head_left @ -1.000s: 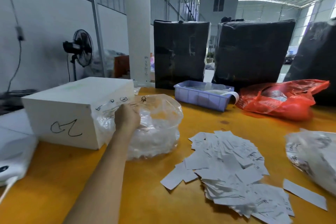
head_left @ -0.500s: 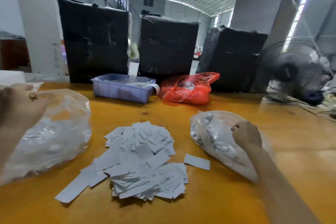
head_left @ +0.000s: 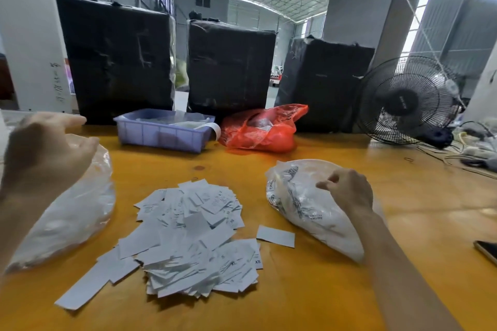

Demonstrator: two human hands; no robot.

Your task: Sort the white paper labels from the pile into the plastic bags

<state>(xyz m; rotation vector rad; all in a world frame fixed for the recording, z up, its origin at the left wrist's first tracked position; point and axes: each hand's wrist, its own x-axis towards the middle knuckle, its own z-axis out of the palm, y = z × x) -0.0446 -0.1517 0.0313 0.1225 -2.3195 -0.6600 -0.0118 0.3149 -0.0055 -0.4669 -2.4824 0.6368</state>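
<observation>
I see the pile of white paper labels lying loose on the yellow counter, close to the near edge and about midway between its left and right ends. One single label lies just beside the pile on its right, apart from the rest, and a long strip sticks out at the pile's near-left corner.

My right hand rests on top of the right plastic bag, which sits to the right of the pile and holds printed white pieces. The grip there is curled, the fingertips pinching the bag's film at its upper side.

My left hand is blurred and raised over the left plastic bag, a clear bag with a whitish heap inside, near the counter's left edge. The fingers are bent with the thumb apart from them; I cannot tell whether this grip is clamped on the film or only hovering at it.

Toward the far edge stand a lilac plastic bin and, touching its right side, a red plastic bag. Behind them stand three black wrapped bales. A black fan stands at the far right corner, and the corner of a phone shows at the right edge.
</observation>
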